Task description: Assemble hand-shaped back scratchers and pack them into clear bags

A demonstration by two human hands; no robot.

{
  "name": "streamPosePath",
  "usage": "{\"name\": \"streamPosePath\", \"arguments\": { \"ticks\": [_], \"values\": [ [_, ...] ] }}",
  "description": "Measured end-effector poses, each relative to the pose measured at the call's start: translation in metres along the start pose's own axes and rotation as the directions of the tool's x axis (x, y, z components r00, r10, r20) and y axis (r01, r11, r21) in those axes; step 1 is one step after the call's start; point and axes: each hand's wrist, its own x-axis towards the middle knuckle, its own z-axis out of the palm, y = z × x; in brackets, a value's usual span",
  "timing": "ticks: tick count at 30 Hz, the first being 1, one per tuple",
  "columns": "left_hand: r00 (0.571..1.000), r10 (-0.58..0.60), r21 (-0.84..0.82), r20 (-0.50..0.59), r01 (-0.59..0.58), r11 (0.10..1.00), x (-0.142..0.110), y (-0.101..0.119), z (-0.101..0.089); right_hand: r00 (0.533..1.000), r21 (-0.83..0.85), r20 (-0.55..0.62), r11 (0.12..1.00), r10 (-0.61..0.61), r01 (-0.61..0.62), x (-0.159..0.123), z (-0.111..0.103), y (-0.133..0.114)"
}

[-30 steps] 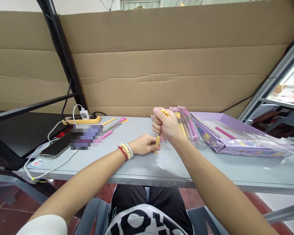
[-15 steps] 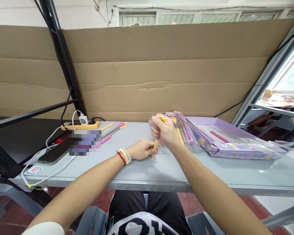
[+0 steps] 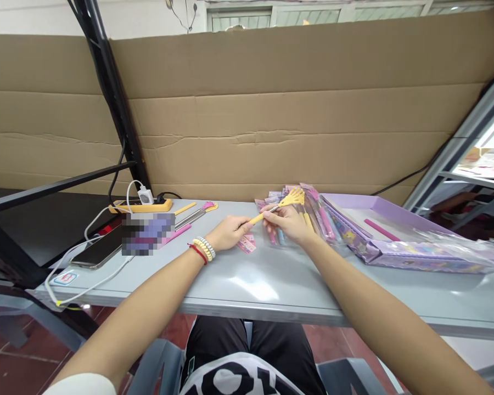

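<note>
A yellow back scratcher (image 3: pixel 293 198) with a claw-shaped head and a metal shaft slants over the table, its head up to the right. My left hand (image 3: pixel 229 232) is closed around the end of its yellow handle. Close to the head, the fingers of my right hand (image 3: pixel 291 224) pinch the shaft. Beneath my left fingers a small pink printed card (image 3: pixel 247 243) lies on the grey table (image 3: pixel 239 280). Just behind my right hand are several back scratchers in clear wrappers (image 3: pixel 324 218), partly hidden by it.
At right sits an open purple box (image 3: pixel 432 260) with a pink stick (image 3: pixel 382 230) and clear plastic. Loose back scratchers (image 3: pixel 195 215) lie at left, near a phone (image 3: pixel 101 248), white cables and a yellow power strip (image 3: pixel 158 206). A cardboard panel (image 3: pixel 271 115) stands behind.
The back scratcher has gone from nearly upright to slanting, its head now showing beyond my right hand. My right fist has loosened into a pinch. The pink card has come into sight.
</note>
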Motion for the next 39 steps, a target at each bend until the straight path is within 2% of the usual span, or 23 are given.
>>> {"name": "streamPosePath", "arguments": {
  "ticks": [4, 9, 14, 17, 22, 26, 33, 36, 39],
  "values": [
    [1.000, 0.004, 0.120, 0.021, -0.007, 0.993, -0.001, -0.007, -0.004, 0.997, 0.091, -0.028, 0.994, 0.067, -0.064, -0.004, 0.002, 0.013],
    [1.000, 0.008, 0.212, 0.020, -0.012, 0.977, -0.002, -0.006, -0.011, 0.993, 0.121, -0.060, 0.988, 0.101, -0.093, -0.008, 0.005, 0.009],
    [0.998, -0.036, 0.248, -0.052, 0.048, 0.968, -0.001, -0.009, -0.018, 0.960, 0.327, -0.263, 0.945, 0.100, -0.008, -0.005, 0.000, 0.000],
    [0.995, -0.046, 0.294, -0.090, 0.071, 0.953, 0.001, -0.012, -0.015, 0.938, 0.348, -0.318, 0.937, 0.136, -0.018, -0.003, -0.001, -0.001],
    [0.995, 0.016, 0.325, -0.098, 0.017, 0.946, 0.004, -0.004, 0.000, 0.951, 0.292, -0.276, 0.955, 0.139, -0.054, -0.003, 0.015, 0.002],
    [0.992, 0.075, 0.318, -0.101, -0.040, 0.947, 0.004, 0.004, 0.006, 0.965, 0.175, -0.247, 0.983, 0.090, -0.047, -0.004, 0.028, 0.004],
    [0.997, 0.064, 0.246, -0.053, -0.049, 0.968, 0.001, 0.007, 0.004, 0.990, 0.001, -0.141, 1.000, 0.021, -0.021, -0.007, 0.024, 0.005],
    [0.998, 0.035, 0.256, -0.060, -0.019, 0.966, 0.001, 0.005, 0.003, 0.988, 0.012, -0.146, 0.999, 0.044, -0.042, -0.006, 0.022, 0.005],
    [0.994, 0.035, 0.335, -0.106, 0.003, 0.942, 0.002, 0.002, 0.001, 0.979, 0.061, -0.193, 0.996, 0.071, -0.060, -0.006, 0.020, 0.003]
  ]
}}
